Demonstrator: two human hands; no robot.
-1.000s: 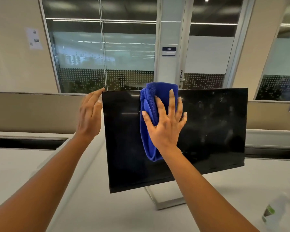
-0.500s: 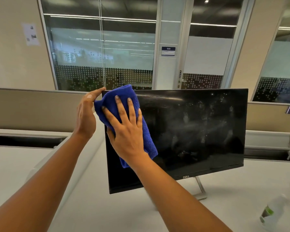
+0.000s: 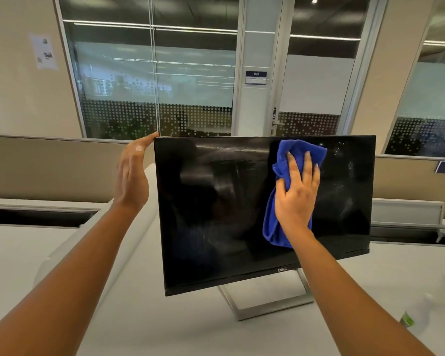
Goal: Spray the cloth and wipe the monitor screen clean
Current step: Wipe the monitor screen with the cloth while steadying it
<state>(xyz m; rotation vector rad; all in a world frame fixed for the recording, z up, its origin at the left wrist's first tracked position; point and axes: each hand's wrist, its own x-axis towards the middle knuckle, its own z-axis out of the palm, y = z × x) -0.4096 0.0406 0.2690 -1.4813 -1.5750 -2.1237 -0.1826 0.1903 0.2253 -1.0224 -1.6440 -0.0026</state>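
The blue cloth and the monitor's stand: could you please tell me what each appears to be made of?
The blue cloth looks like soft microfibre: matte, fuzzy, bunching in thick folds under the right hand. The monitor's stand looks like brushed metal, or silver-painted plastic: a thin, flat open frame with a dull satin sheen.

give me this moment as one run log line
phase: wiping | right hand: presses blue cloth on monitor screen, right half | left hand: steadies left edge | smudges: top right

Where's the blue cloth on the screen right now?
The blue cloth lies pressed flat under the right hand on the upper right part of the monitor screen, short of the smudged top right corner.
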